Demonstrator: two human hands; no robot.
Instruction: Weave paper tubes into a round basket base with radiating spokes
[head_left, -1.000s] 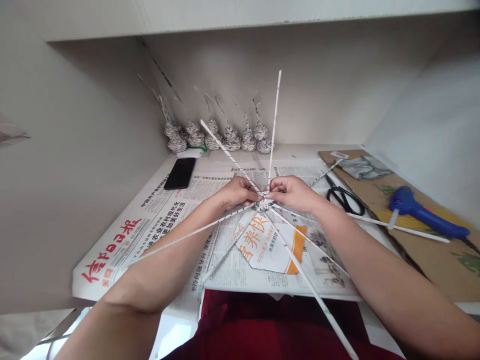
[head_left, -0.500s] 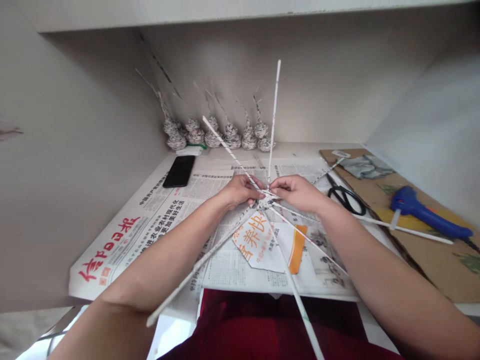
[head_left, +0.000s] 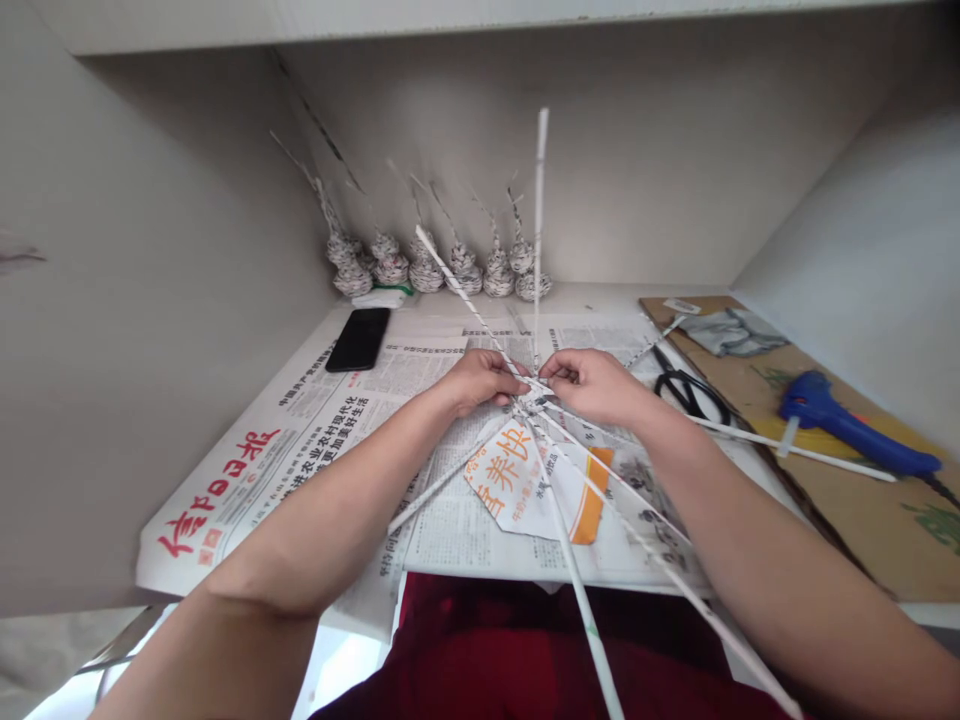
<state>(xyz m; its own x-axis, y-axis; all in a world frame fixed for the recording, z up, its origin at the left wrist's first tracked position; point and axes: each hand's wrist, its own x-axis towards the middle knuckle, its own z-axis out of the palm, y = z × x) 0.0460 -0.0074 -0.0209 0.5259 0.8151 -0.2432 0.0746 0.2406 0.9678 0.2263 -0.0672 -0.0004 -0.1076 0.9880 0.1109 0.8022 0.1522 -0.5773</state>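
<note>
The woven hub (head_left: 535, 400) sits between your hands, above the newspaper (head_left: 337, 480) on the tabletop (head_left: 600, 297), at the far edge of the printed card piece (head_left: 525, 490). Paper rods radiate from it in several directions. This spread appears to separate the strands at the centre, where your fingers work.

Your left hand (head_left: 480, 382) has a narrow grip, thumb and fingers pinching the hub's left side. Your right hand (head_left: 589, 384) has an equally narrow grip at the hub's far right edge, beside the base of the upright rod (head_left: 541, 190) (which strand lies inside that pinch cannot be told). The opposed holds probably steady the hub against twisting.

Pose: your forearms converge from the lower corners, elbows apart, fingers curled inward, fingertips close together.

The scissors (head_left: 691, 397) and the glue gun (head_left: 847, 420) lie on your right, likely for easy reach; the finished-looking woven gourds (head_left: 461, 272) stand along the back wall, apart from the work.
</note>
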